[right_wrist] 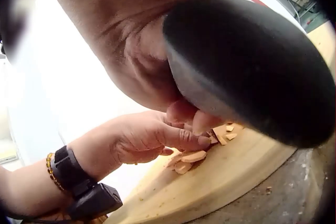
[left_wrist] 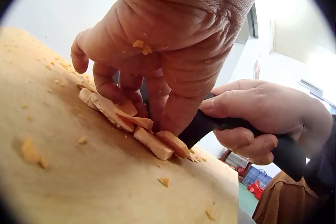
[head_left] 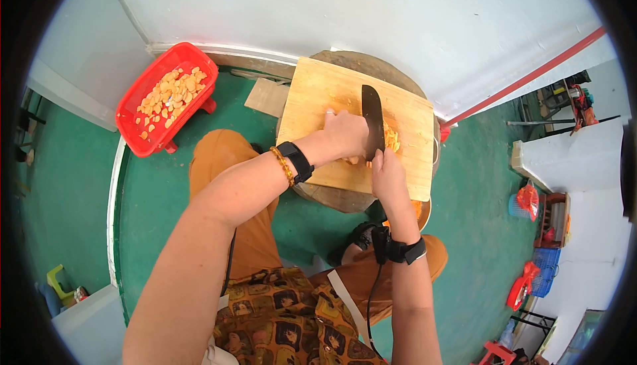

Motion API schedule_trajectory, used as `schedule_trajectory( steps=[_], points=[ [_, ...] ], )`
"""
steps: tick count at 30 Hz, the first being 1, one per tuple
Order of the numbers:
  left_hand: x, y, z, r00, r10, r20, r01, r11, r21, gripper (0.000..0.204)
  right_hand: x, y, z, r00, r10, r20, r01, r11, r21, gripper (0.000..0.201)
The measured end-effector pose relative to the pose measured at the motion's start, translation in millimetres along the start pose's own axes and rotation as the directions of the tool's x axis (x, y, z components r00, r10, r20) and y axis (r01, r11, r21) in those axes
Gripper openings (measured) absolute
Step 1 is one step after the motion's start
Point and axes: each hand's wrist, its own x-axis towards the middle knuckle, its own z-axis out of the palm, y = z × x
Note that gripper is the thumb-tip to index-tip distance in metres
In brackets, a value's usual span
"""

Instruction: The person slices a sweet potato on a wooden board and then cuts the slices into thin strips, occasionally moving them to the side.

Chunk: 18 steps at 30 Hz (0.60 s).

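Note:
My left hand [head_left: 345,133] rests on the cutting board [head_left: 312,103], its fingers bent down over a stack of orange vegetable slices [left_wrist: 152,142]. In the left wrist view the fingertips hold the slices from above, with crumbs stuck to the palm. My right hand [head_left: 390,179] grips the black handle of a kitchen knife [head_left: 373,116]. The dark broad blade stands right beside the left fingers and points away from me. Cut orange strips [head_left: 392,141] lie on the blade's right side. In the right wrist view the handle end [right_wrist: 252,71] hides much of the board.
The board lies on a round wooden stump [head_left: 342,199]. A bowl [head_left: 425,214] with orange pieces is partly hidden below the board's near right corner. A red basket [head_left: 126,113] of slices stands on the left. A white wall [head_left: 345,6] rises behind.

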Motion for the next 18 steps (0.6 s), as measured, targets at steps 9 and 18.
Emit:
schedule_trajectory(
  steps=[9,18],
  points=[
    [7.3,-5.3,1.0,0.996,0.019,0.082,-0.018,1.0,-0.017,0.004,-15.8,2.6,-9.1,0.999,0.023,-0.029,-0.021,0.998,0.066,0.021],
    [3.7,-6.9,4.0,0.997,0.07,-0.01,-0.07,0.996,-0.046,0.003,-20.0,-8.1,-5.6,0.999,0.042,-0.004,-0.042,0.998,-0.036,0.022]
  ],
)
